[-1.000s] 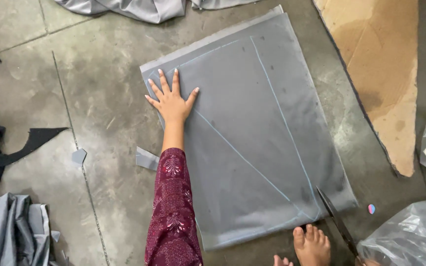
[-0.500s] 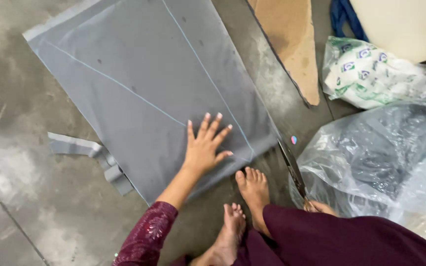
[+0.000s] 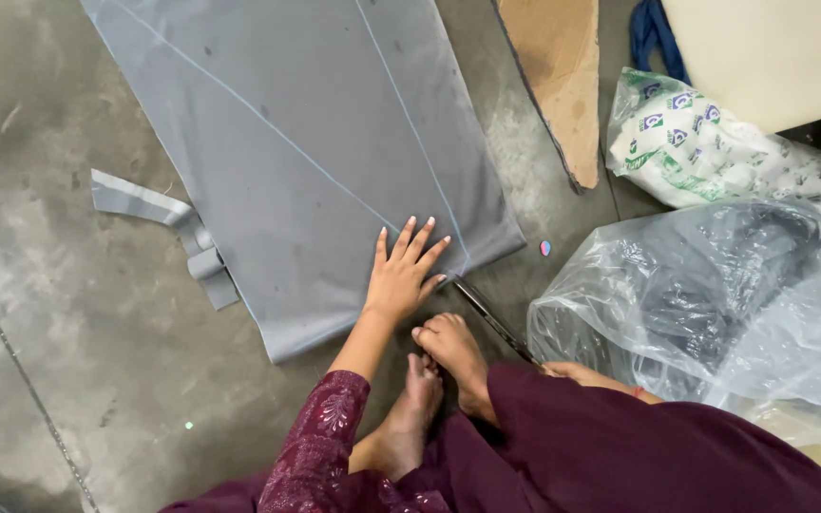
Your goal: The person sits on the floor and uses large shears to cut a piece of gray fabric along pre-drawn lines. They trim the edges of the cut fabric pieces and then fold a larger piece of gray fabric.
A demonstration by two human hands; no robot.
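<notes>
A large grey fabric sheet (image 3: 306, 142) with chalk lines lies flat on the concrete floor. My left hand (image 3: 403, 275) presses flat on its near corner, fingers spread, holding nothing. Dark scissors (image 3: 491, 321) lie low over the floor, their tips touching the fabric edge just right of my left thumb. My right hand (image 3: 577, 373) grips their handles and is mostly hidden by my maroon clothing. My bare feet (image 3: 434, 375) rest just below the fabric's near edge.
Grey fabric strips (image 3: 168, 223) lie left of the sheet. A brown cardboard piece (image 3: 553, 76) lies at the upper right. A clear plastic bag (image 3: 705, 304) with dark contents and a printed white bag (image 3: 724, 152) sit to the right. A small round object (image 3: 545, 248) lies by the fabric corner.
My left hand slid from the sheet's far left side down to its near corner. The view swung right, and the scissors now reach the fabric edge.
</notes>
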